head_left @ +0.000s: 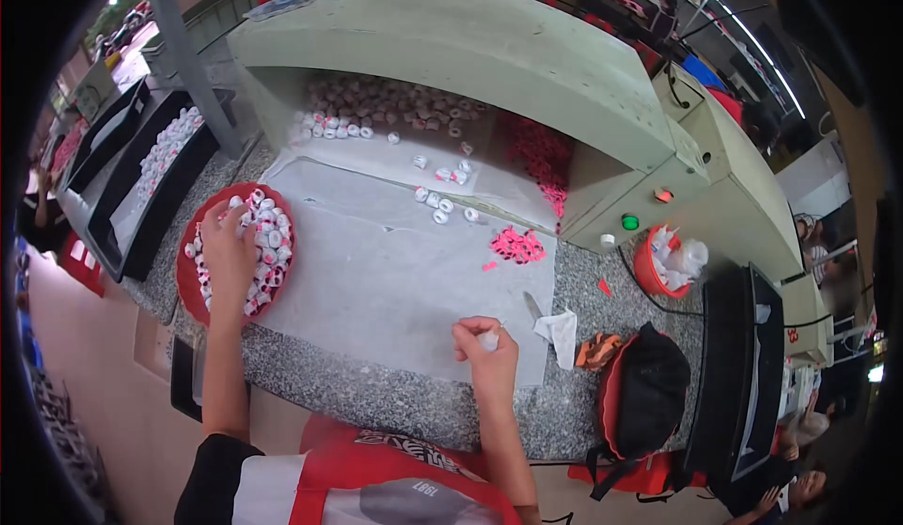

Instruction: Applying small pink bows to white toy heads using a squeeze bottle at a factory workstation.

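At the left, a scalloped red basket [192,292] holds many small round white pieces [275,239] with pink and dark marks. My left hand [229,254] reaches down over them, fingers extended and apart, the tips touching the pile. Above the front part of the white sheet [376,280], my right hand [489,354] is closed, thumb against fingers. A small white object [488,341] shows in its grip; its kind is unclear. Just right of that hand lie a flat metal blade [532,306] and a crumpled white cloth [562,334].
Ahead, a pale green machine hood [442,40] spans the granite worktop [329,367], with white pieces beneath. Small pink bits [516,245] lie on the sheet. A red bowl [663,271] of plastic, a black bag [655,389] and black trays [729,374] stand right; more trays [141,186] left.
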`<state>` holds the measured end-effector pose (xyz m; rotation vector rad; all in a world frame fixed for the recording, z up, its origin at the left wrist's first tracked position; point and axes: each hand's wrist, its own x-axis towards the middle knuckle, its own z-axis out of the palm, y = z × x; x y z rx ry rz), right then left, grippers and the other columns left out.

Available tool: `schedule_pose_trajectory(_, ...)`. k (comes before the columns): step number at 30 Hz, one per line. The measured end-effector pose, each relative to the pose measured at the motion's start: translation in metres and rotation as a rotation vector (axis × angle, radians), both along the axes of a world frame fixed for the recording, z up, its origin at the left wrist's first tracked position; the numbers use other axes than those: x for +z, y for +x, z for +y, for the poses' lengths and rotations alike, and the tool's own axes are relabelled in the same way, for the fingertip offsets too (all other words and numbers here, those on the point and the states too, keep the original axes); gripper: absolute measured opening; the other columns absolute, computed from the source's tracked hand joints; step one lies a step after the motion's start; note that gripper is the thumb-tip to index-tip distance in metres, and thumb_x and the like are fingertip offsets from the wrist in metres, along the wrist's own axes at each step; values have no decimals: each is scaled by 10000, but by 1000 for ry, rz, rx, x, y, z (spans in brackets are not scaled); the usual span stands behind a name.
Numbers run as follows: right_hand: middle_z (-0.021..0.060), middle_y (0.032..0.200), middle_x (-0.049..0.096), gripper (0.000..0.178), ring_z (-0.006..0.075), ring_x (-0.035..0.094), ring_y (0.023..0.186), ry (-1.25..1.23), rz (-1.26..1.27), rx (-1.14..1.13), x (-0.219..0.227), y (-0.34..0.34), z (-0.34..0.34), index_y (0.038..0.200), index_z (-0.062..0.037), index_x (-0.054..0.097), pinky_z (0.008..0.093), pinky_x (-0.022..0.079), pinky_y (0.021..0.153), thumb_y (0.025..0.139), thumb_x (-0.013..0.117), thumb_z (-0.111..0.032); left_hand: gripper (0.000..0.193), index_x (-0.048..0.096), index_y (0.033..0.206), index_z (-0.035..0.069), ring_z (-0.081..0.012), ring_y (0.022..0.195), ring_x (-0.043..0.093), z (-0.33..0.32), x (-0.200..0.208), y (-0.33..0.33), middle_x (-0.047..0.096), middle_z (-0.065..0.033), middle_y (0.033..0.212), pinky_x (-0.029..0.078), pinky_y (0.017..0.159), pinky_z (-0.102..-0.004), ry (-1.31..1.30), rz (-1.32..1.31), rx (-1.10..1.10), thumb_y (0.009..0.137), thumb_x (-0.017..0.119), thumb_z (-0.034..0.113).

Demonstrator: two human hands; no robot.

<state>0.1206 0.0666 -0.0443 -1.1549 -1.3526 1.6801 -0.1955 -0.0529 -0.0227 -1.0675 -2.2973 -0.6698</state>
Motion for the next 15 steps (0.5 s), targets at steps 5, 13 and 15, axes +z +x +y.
schedule_pose_trajectory(5,10,698,566,100,48,487,562,-29,27,-10,-19,14,3,809,-29,599,181,394,493,735,646,-78,257,567,966,49,-292,902,513,135,25,73,522,-134,991,421,747,-355,85,-242,-413,711,603,52)
schedule_pose_trajectory(13,78,744,595,135,156,562,723,263,-9,-46,-47,17,19,798,-26,567,273,430,688,734,620,-132,268,606,933,84,-327,912,523,297,-54,97,572,-149,974,419,789,-395,-372,-187,-445,674,625,153)
schedule_pose_trajectory(15,77,740,594,144,166,565,718,263,-2,-91,-47,15,17,792,-27,563,281,431,684,729,620,-143,235,606,871,66,-313,870,535,293,-60,89,577,-129,900,424,758,-387,-221,-157,-495,642,638,107)
